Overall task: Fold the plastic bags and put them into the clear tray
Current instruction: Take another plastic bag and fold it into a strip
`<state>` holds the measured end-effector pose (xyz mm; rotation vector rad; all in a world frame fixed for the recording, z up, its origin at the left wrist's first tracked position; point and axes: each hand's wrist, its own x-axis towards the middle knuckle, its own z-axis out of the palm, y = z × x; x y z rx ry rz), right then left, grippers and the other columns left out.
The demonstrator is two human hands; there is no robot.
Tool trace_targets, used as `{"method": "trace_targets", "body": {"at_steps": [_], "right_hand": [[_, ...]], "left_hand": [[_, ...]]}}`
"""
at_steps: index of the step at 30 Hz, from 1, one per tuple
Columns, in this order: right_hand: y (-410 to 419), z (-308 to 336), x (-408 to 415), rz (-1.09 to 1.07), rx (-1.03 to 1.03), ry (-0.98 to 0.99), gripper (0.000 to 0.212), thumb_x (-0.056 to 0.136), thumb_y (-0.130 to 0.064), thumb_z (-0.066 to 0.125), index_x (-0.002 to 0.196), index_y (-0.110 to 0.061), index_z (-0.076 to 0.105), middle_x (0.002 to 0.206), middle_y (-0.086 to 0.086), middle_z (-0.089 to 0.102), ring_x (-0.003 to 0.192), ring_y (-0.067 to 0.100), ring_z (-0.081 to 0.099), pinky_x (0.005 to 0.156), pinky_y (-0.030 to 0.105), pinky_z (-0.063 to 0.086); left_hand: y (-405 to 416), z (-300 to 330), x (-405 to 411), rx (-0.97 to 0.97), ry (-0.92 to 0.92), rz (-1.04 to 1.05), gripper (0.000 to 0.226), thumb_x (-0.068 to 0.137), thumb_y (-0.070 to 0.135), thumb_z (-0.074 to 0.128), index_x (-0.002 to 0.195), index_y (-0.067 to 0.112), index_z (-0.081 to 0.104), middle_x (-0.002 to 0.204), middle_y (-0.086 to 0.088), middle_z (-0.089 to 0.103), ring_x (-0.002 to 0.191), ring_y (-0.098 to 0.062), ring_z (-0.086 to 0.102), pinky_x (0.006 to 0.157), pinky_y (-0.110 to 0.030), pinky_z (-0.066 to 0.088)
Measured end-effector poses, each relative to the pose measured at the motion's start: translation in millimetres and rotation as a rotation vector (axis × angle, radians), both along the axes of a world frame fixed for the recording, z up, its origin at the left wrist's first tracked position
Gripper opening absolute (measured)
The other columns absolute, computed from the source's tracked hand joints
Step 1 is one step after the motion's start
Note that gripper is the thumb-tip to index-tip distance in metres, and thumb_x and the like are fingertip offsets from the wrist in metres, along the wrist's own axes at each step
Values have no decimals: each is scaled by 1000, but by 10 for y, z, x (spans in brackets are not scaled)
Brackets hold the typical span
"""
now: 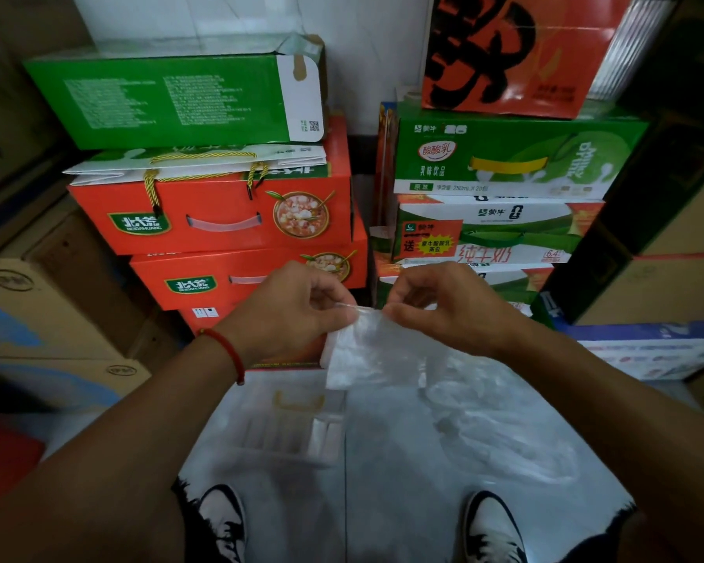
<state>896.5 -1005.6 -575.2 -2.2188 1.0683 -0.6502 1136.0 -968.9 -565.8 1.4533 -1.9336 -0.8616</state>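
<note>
Boxes crowd the far side of the scene. On the left a green carton (171,99) lies on top of an orange gift box (212,205) with a gold cord handle, and a second orange box (204,284) of the same brand sits under that. On the right a green milk-drink carton (504,156) carries an orange box with a large black character (513,50) on its top, and white-and-green milk cartons (496,233) are stacked below it. Brown cardboard boxes (45,314) stand at the left edge, more brown and dark cartons at the right. All of these stand beyond the hands — none lies between the hands and the tray.

The left hand (289,314), with a red cord bracelet (226,353) at its wrist, and the right hand (448,308) are raised side by side in front of the stacks. Both have their fingers curled and pinch the top edge of a clear plastic bag (370,351), one at each upper corner. The bag hangs down from the two grips, its lower part spreading toward the right.

Below the hands, on the pale floor (383,501), the clear tray (289,424) lies slightly left of centre, under the left wrist — blurred, so its contents cannot be made out. To its right a loose heap of more clear plastic bags (504,432) rests on the floor beneath the right forearm. Two black-and-white shoes (224,522) show at the bottom edge.
</note>
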Motion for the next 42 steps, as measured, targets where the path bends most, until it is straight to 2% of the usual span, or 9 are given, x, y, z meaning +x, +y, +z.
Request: {"method": "trace_targets", "body": {"at_steps": [4, 11, 16, 19, 22, 26, 31, 37, 42], "right_hand": [[72, 28, 74, 32, 27, -35, 16, 92, -38, 77, 99, -24, 75, 91, -11, 76, 86, 4, 72, 83, 38, 61], [-12, 51, 23, -104, 49, -220, 10, 95, -21, 75, 88, -14, 76, 82, -1, 77, 77, 13, 74, 75, 35, 61], [-28, 78, -92, -230, 163, -336, 15, 97, -21, 72, 84, -14, 73, 81, -1, 78, 70, 5, 68, 67, 20, 50], [-9, 117, -117, -218, 176, -350, 10, 97, -27, 73, 92, -18, 73, 89, -2, 78, 82, 7, 72, 77, 28, 55], [41, 140, -58, -158, 176, -347, 15, 93, -30, 76, 104, -20, 73, 98, -2, 79, 92, 15, 75, 82, 32, 60], [71, 146, -10, -194, 171, -408, 6, 94, -21, 76, 93, -15, 75, 86, 2, 79, 74, 9, 73, 62, 20, 53], [75, 153, -6, -222, 208, -499, 8, 96, -17, 74, 88, -14, 75, 86, 6, 79, 79, 15, 74, 73, 30, 59], [88, 188, 7, -287, 199, -605, 26, 100, -19, 67, 78, -9, 75, 75, 4, 71, 74, 12, 65, 76, 32, 53], [150, 273, -2, -231, 315, -591, 42, 93, -41, 69, 98, 0, 76, 94, 16, 76, 86, 15, 71, 79, 34, 57]], "left_hand": [[28, 26, -60, 21, 40, -43, 3, 87, 15, 79, 90, 16, 79, 84, 3, 77, 82, -13, 73, 80, -36, 60], [67, 83, -72, 132, 210, -19, 31, 85, 18, 80, 115, 17, 72, 97, 2, 77, 92, -6, 72, 78, -15, 53], [65, 53, -103, 27, 255, 73, 26, 86, 0, 76, 110, 9, 73, 91, -10, 77, 86, -20, 74, 84, -33, 59], [61, 72, -123, -35, 265, 79, 23, 87, 3, 77, 108, 13, 74, 89, -6, 77, 87, -26, 74, 87, -41, 60], [86, 96, -161, -48, 238, 33, 22, 88, 3, 75, 107, 15, 74, 87, -3, 77, 86, -21, 74, 85, -36, 60], [84, 88, -154, -41, 290, 71, 20, 88, 5, 77, 105, 15, 75, 88, -6, 78, 86, -23, 75, 83, -32, 61], [88, 89, -196, 14, 494, 193, 11, 89, 4, 74, 99, 8, 76, 85, -13, 78, 75, -16, 73, 73, -28, 60], [58, 97, -205, 31, 545, 214, 10, 89, 3, 73, 96, 8, 76, 81, -13, 77, 72, -18, 71, 71, -29, 59], [46, 121, -184, 40, 576, 193, 9, 88, 2, 73, 95, 9, 75, 79, -12, 76, 72, -19, 70, 73, -30, 60]]}}
